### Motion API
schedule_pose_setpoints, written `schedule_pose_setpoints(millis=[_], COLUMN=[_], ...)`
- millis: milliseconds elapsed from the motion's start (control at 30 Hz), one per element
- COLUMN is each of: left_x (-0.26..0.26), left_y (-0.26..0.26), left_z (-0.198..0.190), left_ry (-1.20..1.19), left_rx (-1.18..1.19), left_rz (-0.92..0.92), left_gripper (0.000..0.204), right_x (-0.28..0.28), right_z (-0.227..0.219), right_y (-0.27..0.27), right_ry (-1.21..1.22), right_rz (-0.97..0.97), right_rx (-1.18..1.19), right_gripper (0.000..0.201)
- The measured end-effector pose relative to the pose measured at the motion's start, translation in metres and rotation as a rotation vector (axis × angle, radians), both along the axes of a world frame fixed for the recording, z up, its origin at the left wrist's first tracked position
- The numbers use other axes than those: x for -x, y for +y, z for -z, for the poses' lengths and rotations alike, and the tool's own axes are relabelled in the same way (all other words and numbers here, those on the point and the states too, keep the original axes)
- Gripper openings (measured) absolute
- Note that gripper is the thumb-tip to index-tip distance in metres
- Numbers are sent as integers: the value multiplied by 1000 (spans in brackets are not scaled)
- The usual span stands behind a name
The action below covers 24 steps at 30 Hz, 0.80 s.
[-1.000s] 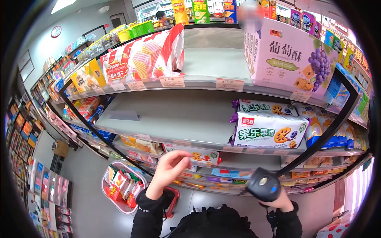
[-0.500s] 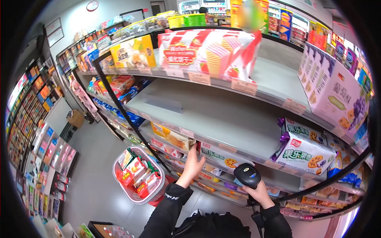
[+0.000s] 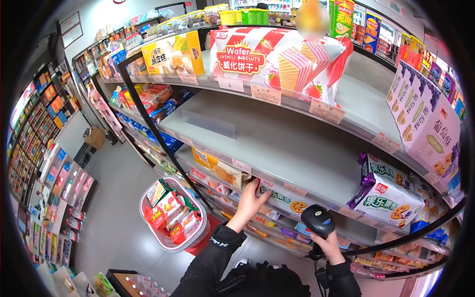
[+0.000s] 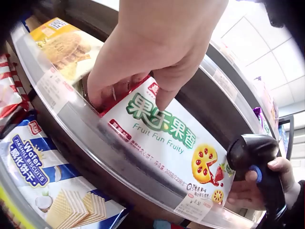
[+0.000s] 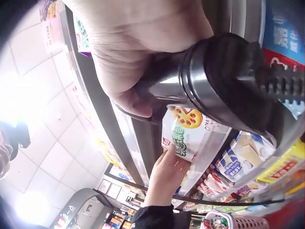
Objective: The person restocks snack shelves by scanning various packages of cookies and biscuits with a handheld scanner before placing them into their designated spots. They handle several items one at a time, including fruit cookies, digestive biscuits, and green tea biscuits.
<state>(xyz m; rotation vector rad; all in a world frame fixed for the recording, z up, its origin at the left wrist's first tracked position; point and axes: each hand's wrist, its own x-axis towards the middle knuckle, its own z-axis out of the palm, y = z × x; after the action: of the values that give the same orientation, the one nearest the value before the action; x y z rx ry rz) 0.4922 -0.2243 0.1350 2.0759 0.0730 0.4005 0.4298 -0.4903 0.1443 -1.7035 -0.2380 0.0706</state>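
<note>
Within curled left fingers (image 4: pixel 102 88): end of white biscuit pack (image 4: pixel 164 137).

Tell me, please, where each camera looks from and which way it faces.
Head: worn on the head, facing forward and down at the shelves; left hand, right hand and sleeves show.
Left wrist: worn there, facing the white pack; both hands show.
Right wrist: worn there, facing the scanner and white pack; both hands show.
Both wrist views share the white pack and scanner.
</note>
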Motion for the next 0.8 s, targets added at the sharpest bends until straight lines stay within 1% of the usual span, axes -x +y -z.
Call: schedule_pose_setpoints(millis=[67,133,200,233,267,333,367,400,467,500,533,600,633,667,700,733,800], left_x=[5,7,4,0,2,5,5,8,14,21,31,51,62,73,85,93,105], left_y=[-1,-3,-4,-1,-2,-3,-1,0,0,5,6,23,27,31,33,39,51], left_z=[-5,-5,-2,5,1,-11,-15,-15,-15,-23,-30,-36,-35,-34,-37,-30,-21], left_ry=[-53,-83,-220,-189,-184,-1,65,68,-67,-1,5,159,218,278,312,335,420], left_rx=[-1,-34,48,138,138,602,580,580,617,618,724,601,652,700,716,736,748], left_rz=[44,41,95,164,168,395,434,434,414,410,425,458,438,417,375,356,345], left_gripper=[50,50,49,44,44,36,40,40,51,64,63,59,56,52,52,50,50], right_x=[5,9,12,12,14,19,21,24,29,36,40,48,51,52,52,54,57], right_z=[-7,-13,-19,-18,-20,-29,-31,-32,-35,-42,-45,-48,-45,-47,-51,-53,-43], right_y=[-5,-8,-11,-16,-18,-20,-21,-22,-26,-24,-24,-23,-23,-22,-20,-19,-16], right_ry=[58,54,22,53,58,88,66,69,73,94,99,148,183,191,141,91,123], right_rz=[-9,-1,20,7,11,12,13,14,-13,-16,-11,-76,-127,-120,-224,-328,-342], right_rx=[-40,-37,-28,-28,-29,-47,-33,-34,-16,4,1,-37,-75,-81,13,108,93], right_gripper=[42,42,41,41,41,40,40,40,41,43,43,43,46,46,48,49,50])
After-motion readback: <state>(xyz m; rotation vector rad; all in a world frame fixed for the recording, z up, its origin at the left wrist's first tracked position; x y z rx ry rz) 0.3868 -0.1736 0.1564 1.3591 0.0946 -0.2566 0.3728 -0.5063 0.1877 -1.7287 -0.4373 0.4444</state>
